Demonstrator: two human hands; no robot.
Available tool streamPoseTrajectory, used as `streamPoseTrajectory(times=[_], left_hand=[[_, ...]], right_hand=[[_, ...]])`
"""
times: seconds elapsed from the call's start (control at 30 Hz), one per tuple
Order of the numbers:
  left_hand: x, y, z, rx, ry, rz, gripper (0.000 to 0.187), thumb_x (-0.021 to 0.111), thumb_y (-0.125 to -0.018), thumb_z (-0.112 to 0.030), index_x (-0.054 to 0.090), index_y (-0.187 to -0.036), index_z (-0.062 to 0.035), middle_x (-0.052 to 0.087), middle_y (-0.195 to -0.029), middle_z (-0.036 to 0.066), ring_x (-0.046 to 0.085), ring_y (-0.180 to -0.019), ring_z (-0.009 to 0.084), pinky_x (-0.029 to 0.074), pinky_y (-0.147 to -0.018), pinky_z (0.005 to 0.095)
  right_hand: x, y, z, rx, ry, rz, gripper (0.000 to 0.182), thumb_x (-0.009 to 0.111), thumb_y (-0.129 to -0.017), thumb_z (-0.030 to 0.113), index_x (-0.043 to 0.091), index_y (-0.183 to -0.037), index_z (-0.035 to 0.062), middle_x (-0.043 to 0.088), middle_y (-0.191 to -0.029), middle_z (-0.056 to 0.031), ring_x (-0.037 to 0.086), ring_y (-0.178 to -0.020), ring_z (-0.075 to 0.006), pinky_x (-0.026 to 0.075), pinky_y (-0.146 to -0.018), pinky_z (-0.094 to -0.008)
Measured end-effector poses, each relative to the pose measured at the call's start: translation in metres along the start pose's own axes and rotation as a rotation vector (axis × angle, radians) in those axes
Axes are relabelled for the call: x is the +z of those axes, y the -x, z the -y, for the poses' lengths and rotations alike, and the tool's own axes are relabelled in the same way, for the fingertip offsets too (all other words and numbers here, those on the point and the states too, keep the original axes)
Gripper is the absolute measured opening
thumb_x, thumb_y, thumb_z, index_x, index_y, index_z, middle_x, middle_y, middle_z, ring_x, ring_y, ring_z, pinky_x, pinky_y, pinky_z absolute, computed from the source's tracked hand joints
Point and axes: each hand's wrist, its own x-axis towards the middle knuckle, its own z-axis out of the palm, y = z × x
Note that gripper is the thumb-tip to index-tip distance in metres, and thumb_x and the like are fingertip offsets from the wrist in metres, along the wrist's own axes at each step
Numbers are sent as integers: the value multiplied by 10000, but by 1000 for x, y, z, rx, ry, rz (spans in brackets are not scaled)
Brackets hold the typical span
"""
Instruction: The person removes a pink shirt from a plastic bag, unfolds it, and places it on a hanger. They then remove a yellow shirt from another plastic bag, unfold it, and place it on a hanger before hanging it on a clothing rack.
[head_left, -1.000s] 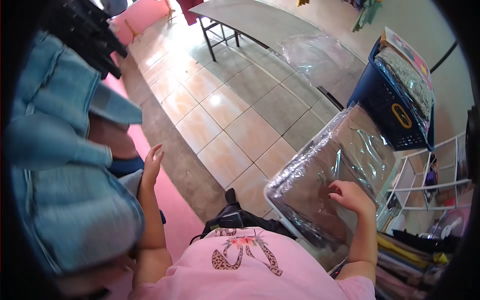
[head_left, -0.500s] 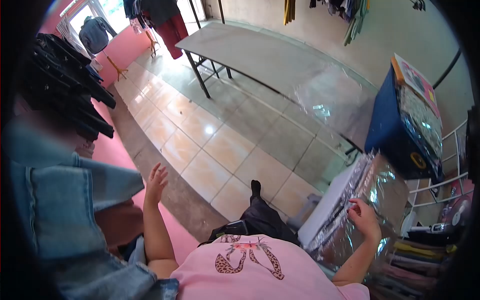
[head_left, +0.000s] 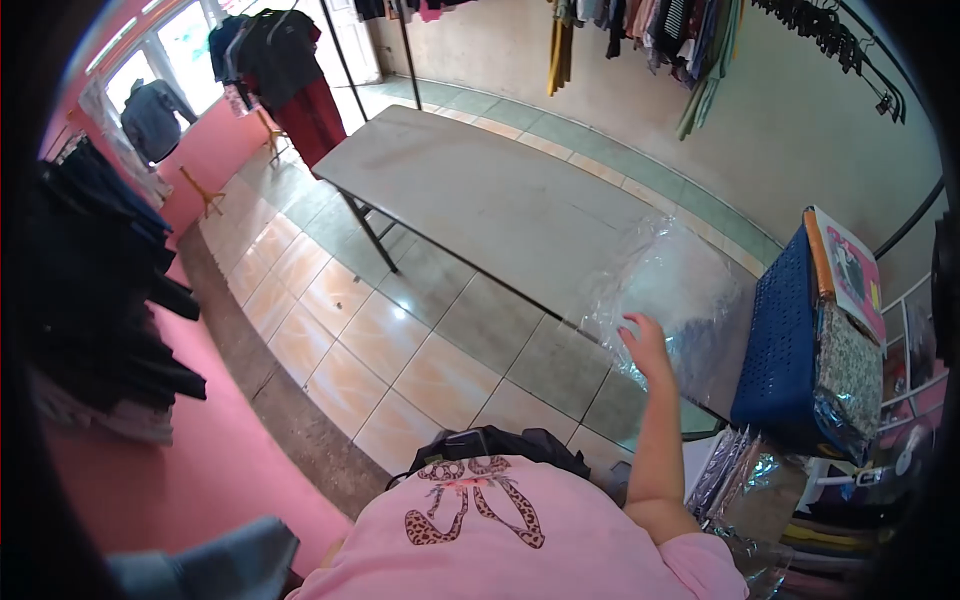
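My right hand (head_left: pixel 648 348) reaches forward over the near edge of the long grey table (head_left: pixel 460 185), its thumb and fingers apart and nothing held. Just beyond the fingertips lies a crumpled clear plastic bag (head_left: pixel 680 275), which the hand overlaps in this view. To the right of the bag stands a blue perforated basket (head_left: pixel 775 335), filled with a plastic-wrapped patterned bundle (head_left: pixel 848 350) and a printed pink-and-white packet (head_left: pixel 845 250). My left hand is out of the frame.
Plastic-wrapped packs (head_left: pixel 735 465) are stacked below the basket, at my right. Dark garments (head_left: pixel 100 270) hang along the pink wall on the left. Folded denim (head_left: pixel 215 565) sits at lower left. Black hangers (head_left: pixel 830 40) and clothes (head_left: pixel 660 30) hang along the far wall.
My right hand has moved from the wrapped packs up and forward to the plastic bag. My left hand has left view. The table now appears nearer, and most of the denim has dropped from view.
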Motion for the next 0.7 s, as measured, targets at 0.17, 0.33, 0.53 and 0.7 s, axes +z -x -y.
streamPoseTrajectory(times=[0.17,0.33,0.53,0.7], left_hand=[[-2,-50,-50,77,-3,-84,278,588,-791,-129,575,-1056,-44,599,-1004,121,549,-916,251,439,-796,358],[-33,-157,-122,242,-17,-185,292,590,-783,-92,568,-1069,-41,591,-1034,141,541,-962,277,427,-840,375],[-87,-334,-278,571,-18,-280,315,592,-773,-47,559,-1086,-38,581,-1069,165,531,-1017,307,413,-893,395],[-98,-372,-515,1026,15,-486,392,558,-788,-31,499,-1171,-91,401,-1295,187,372,-1202,353,329,-989,410]], right_hand=[[93,-75,14,255,236,-89,344,639,-759,319,593,-1060,157,429,-1277,-143,348,-1226,-339,281,-967,-580],[138,-101,-10,329,606,-193,422,638,-734,291,550,-1141,218,337,-1354,-138,275,-1283,-341,202,-962,-674],[121,-87,-59,490,574,-193,369,651,-708,175,565,-1065,211,354,-1345,-92,293,-1278,-329,212,-970,-670],[111,-81,-49,575,460,-117,370,666,-715,225,569,-1073,215,293,-1397,-102,249,-1304,-346,162,-990,-668]])
